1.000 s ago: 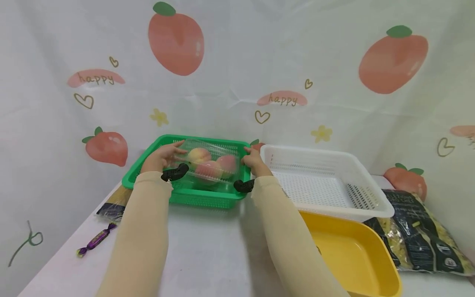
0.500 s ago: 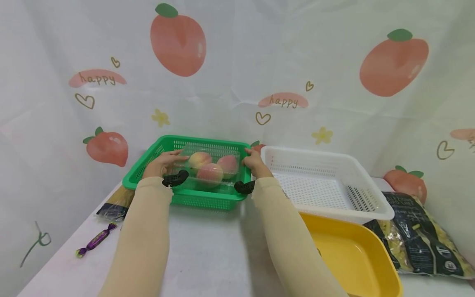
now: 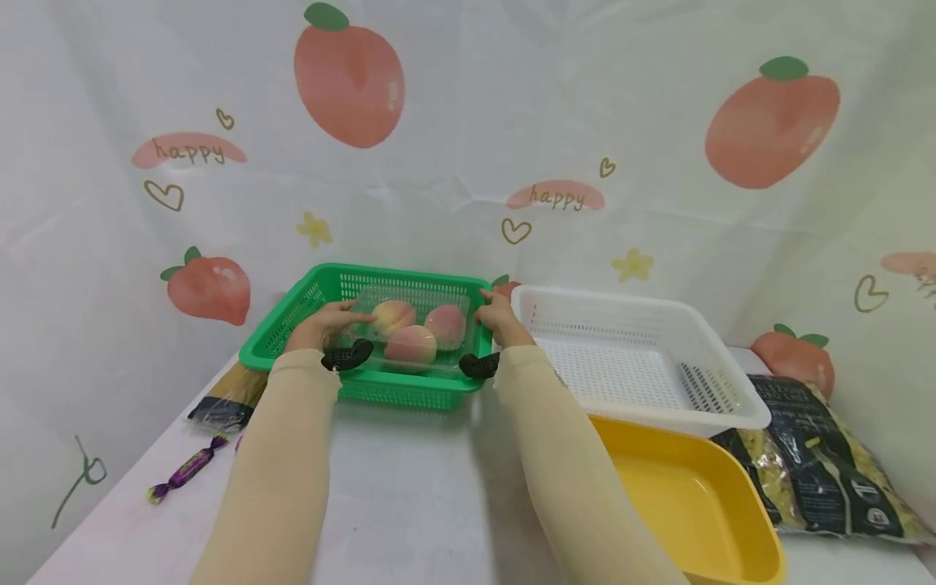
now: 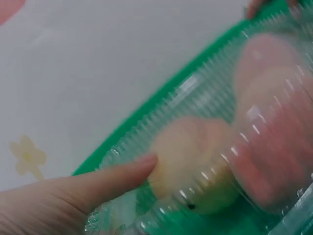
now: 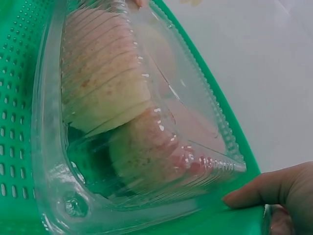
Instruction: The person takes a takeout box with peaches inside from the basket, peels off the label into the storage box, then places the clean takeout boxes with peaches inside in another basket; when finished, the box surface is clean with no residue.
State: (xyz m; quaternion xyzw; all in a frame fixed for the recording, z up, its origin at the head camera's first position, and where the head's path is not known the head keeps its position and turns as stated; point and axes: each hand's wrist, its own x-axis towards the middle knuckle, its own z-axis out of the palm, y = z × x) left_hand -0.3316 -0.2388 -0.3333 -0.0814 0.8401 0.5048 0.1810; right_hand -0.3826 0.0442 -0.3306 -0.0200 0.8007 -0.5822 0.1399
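A clear plastic clamshell box (image 3: pixel 426 305) with three pinkish-yellow peaches (image 3: pixel 409 348) in it lies nearly flat in the green perforated basket (image 3: pixel 409 394). At the box's left end my left hand (image 3: pixel 318 327) holds it. In the left wrist view that hand's thumb (image 4: pixel 124 174) lies across the lid, while the other fingers are hidden. My right hand (image 3: pixel 504 317) grips the basket's right rim. The right wrist view shows its thumb (image 5: pixel 249 193) over the rim near the box's corner (image 5: pixel 73 203), apart from the box.
Right of the basket stands a white perforated basket (image 3: pixel 702 345), with a yellow tub (image 3: pixel 687 504) in front. A black-and-clear pasta bag (image 3: pixel 848 463) lies far right. On the left are a purple wrapped candy (image 3: pixel 188 469) and a packet (image 3: pixel 230 398). A printed cloth (image 3: pixel 453 122) hangs behind.
The box's raised left side has come down, and it now sits flatter and lower in the green basket. My left hand has lowered with it. My right hand stays on the rim.
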